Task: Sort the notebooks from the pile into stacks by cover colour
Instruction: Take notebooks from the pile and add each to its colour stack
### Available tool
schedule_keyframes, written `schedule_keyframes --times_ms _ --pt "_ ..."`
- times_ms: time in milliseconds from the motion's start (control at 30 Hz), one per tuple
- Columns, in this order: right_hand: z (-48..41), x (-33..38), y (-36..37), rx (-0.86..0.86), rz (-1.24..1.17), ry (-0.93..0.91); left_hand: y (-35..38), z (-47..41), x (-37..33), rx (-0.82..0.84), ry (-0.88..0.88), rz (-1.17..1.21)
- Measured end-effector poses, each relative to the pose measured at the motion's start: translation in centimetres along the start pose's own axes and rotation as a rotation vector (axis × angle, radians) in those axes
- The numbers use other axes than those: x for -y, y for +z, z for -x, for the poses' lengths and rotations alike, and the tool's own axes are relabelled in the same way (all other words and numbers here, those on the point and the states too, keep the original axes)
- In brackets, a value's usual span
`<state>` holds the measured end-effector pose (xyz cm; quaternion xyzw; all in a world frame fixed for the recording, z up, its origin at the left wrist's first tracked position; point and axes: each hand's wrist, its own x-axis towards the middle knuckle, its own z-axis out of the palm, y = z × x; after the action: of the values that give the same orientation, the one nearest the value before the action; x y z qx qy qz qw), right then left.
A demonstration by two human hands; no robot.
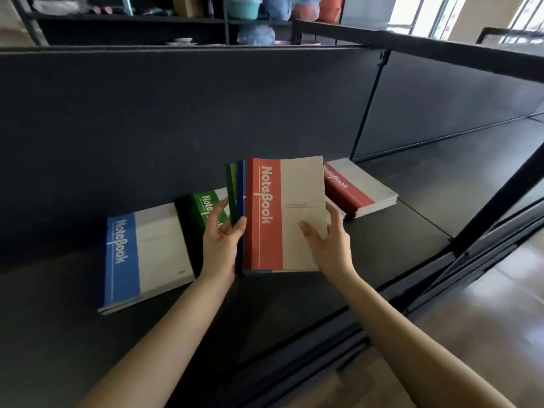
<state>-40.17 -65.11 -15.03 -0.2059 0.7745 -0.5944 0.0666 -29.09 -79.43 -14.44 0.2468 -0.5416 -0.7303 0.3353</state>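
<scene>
I hold a small pile of notebooks above the black shelf (pixel 382 248). Its top one is a red-and-cream notebook (pixel 282 213); blue and green spines (pixel 235 195) fan out at its left edge. My left hand (pixel 223 245) grips the pile's left edge, thumb on the spines. My right hand (pixel 329 240) holds the red notebook's right side, thumb on the cover and fingers round its edge. A blue stack (pixel 141 254) lies at the left, a green stack (pixel 206 207) behind my left hand, a red stack (pixel 359 187) at the right.
A dark back panel (pixel 176 128) rises behind the stacks. A black upright post (pixel 500 184) and the shelf's front rail stand to the right, with wooden floor (pixel 485 319) below. Another shelf with coloured goods (pixel 250 10) shows at the top.
</scene>
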Motion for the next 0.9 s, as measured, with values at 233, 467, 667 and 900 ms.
schedule_keyframes --times_ms 233,467,667,900 --pt "-4.7 -2.5 -4.8 -0.011 0.038 -0.027 3.9 -1.4 1.2 -0.121 0.006 -0.033" --pt "-12.6 -3.0 -9.6 0.142 0.102 -0.076 5.8 -1.9 1.6 -0.270 0.028 -0.075" --pt "-18.2 -3.0 -13.6 0.272 0.127 -0.120 8.2 -2.4 2.7 -0.384 0.052 -0.089" --pt "-22.0 -4.9 -16.7 0.257 0.174 -0.070 9.5 -2.8 3.5 -0.388 0.053 -0.224"
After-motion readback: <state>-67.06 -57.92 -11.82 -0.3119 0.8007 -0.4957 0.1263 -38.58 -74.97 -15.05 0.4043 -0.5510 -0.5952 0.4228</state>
